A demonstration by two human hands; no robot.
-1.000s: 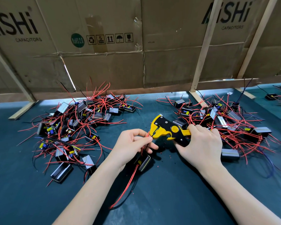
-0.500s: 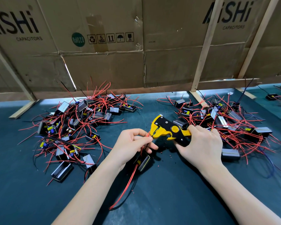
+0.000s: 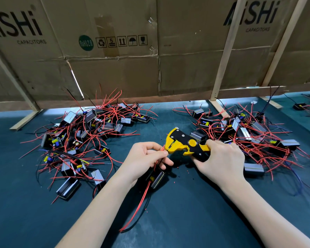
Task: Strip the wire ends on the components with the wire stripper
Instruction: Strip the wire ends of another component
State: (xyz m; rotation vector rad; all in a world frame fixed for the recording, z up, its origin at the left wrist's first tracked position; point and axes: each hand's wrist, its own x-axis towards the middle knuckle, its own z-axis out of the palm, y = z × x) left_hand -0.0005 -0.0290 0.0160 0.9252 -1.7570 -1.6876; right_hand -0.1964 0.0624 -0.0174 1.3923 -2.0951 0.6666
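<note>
My right hand (image 3: 222, 161) grips the handles of a yellow and black wire stripper (image 3: 183, 143), its jaws pointing left. My left hand (image 3: 145, 158) pinches a red wire end (image 3: 162, 149) right at the stripper's jaws. That wire belongs to a small black component (image 3: 157, 178) lying on the mat under my left hand, with a long red wire (image 3: 138, 206) trailing toward me. A pile of similar components with red wires (image 3: 82, 140) lies to the left. Another pile (image 3: 249, 133) lies to the right, behind my right hand.
The work surface is a dark teal mat (image 3: 186, 221) with tiny red insulation bits (image 3: 177, 167) near the hands. Cardboard panels (image 3: 150, 51) on wooden struts (image 3: 225, 51) wall off the back. More components (image 3: 301, 105) lie at the far right edge.
Both hands hold nearly the same pose. The stripper and the pinched wire end have barely shifted.
</note>
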